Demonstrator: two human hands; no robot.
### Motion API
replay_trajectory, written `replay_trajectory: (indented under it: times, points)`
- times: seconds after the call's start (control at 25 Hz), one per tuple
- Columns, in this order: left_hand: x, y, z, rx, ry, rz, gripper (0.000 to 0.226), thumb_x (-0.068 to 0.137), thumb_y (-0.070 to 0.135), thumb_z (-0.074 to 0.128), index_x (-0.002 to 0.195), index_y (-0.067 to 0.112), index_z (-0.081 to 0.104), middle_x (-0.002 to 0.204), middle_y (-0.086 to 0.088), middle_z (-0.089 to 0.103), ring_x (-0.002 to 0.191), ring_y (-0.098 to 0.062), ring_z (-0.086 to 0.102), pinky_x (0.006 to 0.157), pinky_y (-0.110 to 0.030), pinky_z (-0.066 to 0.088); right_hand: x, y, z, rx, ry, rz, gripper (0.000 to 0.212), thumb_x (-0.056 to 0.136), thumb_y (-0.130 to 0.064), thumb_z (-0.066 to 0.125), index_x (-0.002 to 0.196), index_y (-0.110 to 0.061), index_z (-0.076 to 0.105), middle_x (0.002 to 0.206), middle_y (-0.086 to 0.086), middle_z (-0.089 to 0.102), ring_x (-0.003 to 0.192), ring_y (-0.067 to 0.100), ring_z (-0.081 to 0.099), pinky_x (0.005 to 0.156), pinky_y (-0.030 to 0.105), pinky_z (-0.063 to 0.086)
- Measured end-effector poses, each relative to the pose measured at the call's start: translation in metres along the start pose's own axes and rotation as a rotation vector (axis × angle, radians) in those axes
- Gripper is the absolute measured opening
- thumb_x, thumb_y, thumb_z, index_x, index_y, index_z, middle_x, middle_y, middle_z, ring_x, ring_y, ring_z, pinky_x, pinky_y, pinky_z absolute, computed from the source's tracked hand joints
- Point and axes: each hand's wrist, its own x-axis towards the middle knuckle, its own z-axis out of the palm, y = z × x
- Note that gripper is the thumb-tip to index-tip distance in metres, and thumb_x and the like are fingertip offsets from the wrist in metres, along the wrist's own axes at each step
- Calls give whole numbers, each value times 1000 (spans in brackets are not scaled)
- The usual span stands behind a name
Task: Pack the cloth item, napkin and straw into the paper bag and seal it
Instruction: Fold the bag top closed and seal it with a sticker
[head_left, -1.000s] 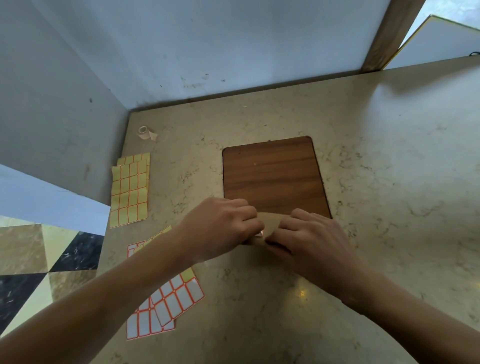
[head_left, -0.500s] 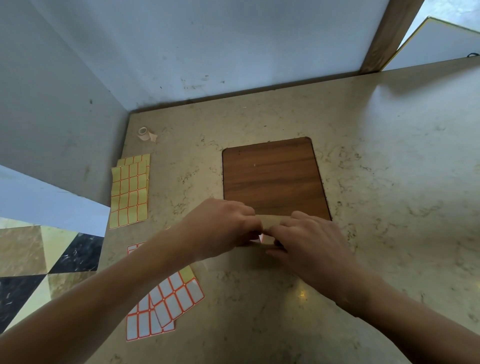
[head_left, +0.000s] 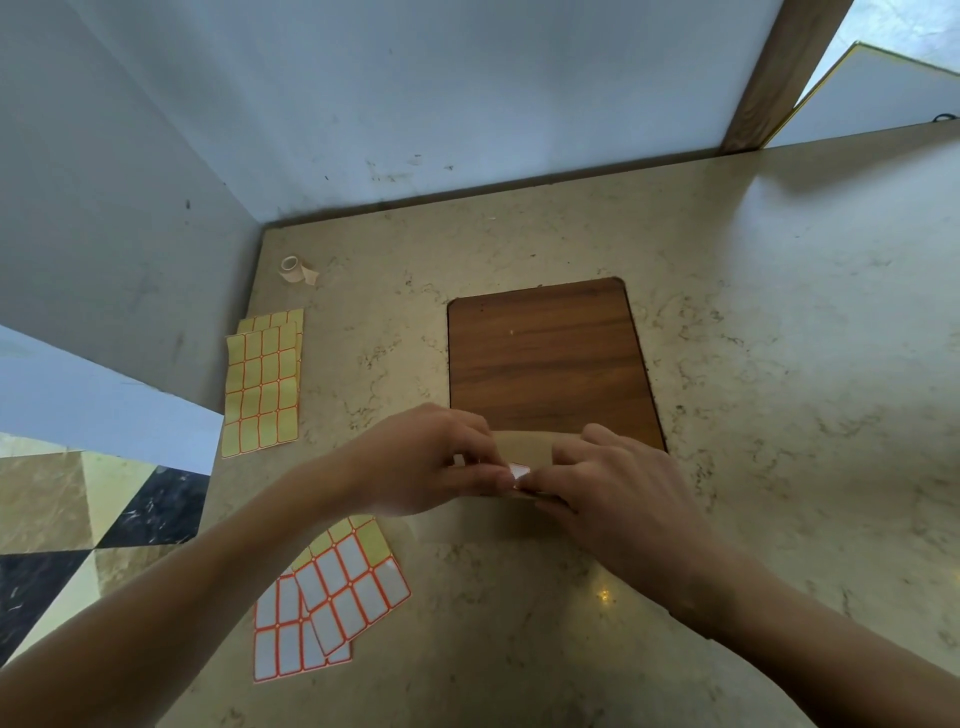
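Observation:
A folded brown paper bag (head_left: 524, 447) lies flat at the near edge of the wooden board (head_left: 550, 364), mostly covered by both hands. My left hand (head_left: 431, 462) and my right hand (head_left: 613, 478) meet over its folded flap. Their fingertips pinch a small white sticker with a red border (head_left: 518, 472) against the bag. The cloth item, napkin and straw are not in sight.
Sheets of white red-edged stickers (head_left: 332, 603) lie near my left forearm. Yellow backing sheets (head_left: 262, 384) lie at the left edge of the marble counter (head_left: 779, 364), with a small tape roll (head_left: 291, 267) behind them. White walls close the back and left.
My hands have shifted slightly on the bag's flap. The white sticker now shows more plainly between the fingertips of both hands.

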Motion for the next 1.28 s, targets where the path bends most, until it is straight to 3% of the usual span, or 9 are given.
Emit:
replay_trajectory:
  times: [0.16, 0.32, 0.44, 0.56, 0.64, 0.8, 1.0, 1.16, 1.28]
  points:
    - [-13, -3, 16, 267, 77, 62, 33, 86, 47, 62, 115, 31, 66, 108, 10, 62, 96, -6, 52, 74, -27, 52, -6, 2, 9, -75, 73, -52, 24, 75, -31, 75, 99, -34, 71, 64, -7, 57, 57, 12, 45, 48, 25, 26]
    - [-21, -5, 37, 427, 338, 166, 27, 91, 40, 51, 103, 27, 71, 97, 5, 66, 93, -13, 55, 66, -25, 47, -11, 4, 14, -75, 120, -72, 28, 77, -27, 72, 105, -32, 69, 71, -4, 61, 61, 13, 47, 51, 24, 26]
    - [-23, -4, 46, 414, 415, 163, 24, 89, 37, 54, 93, 23, 73, 92, 4, 66, 89, -14, 54, 63, -25, 45, -11, 3, 15, -37, 109, -80, 32, 73, -25, 77, 103, -33, 71, 79, -8, 68, 65, 14, 54, 54, 23, 29]
    - [-20, -1, 45, 386, 377, 107, 26, 87, 40, 51, 91, 24, 71, 92, 4, 66, 89, -14, 54, 64, -25, 47, -9, 3, 14, -24, 107, -95, 27, 75, -24, 76, 100, -32, 72, 82, -10, 70, 66, 14, 57, 55, 23, 33]
    - [-16, -1, 42, 404, 320, 97, 27, 87, 42, 50, 99, 28, 69, 100, 4, 65, 94, -15, 54, 68, -27, 48, -8, 3, 13, -23, 105, -95, 21, 82, -25, 63, 101, -31, 72, 83, -10, 70, 67, 13, 57, 55, 23, 34]
    - [-14, -6, 40, 469, 201, 76, 38, 89, 46, 41, 122, 37, 58, 118, 3, 58, 112, -19, 48, 80, -34, 49, -7, 3, 13, 0, 104, -76, 35, 87, -32, 40, 103, -32, 71, 82, -11, 70, 67, 13, 57, 55, 24, 40]
    - [-9, -6, 38, 563, 83, -60, 50, 95, 48, 44, 143, 39, 33, 145, 1, 36, 135, -24, 22, 105, -43, 32, -5, 2, 10, 0, 56, -67, 26, 74, -27, 74, 99, -31, 72, 89, -10, 73, 75, 14, 63, 59, 27, 46]
    - [-6, -8, 35, 576, 129, -62, 48, 95, 46, 46, 142, 39, 37, 149, 2, 33, 138, -24, 19, 107, -43, 28, -2, -1, 7, 0, -63, -13, 36, 80, -25, 67, 115, -30, 61, 109, -8, 71, 105, 16, 64, 80, 33, 49]
    - [-7, -9, 38, 615, 161, -34, 46, 90, 42, 57, 135, 35, 47, 144, -1, 45, 133, -26, 35, 101, -45, 37, -1, 0, 5, 30, -155, 9, 47, 91, -24, 53, 136, -31, 39, 137, -6, 55, 132, 16, 44, 101, 37, 37]
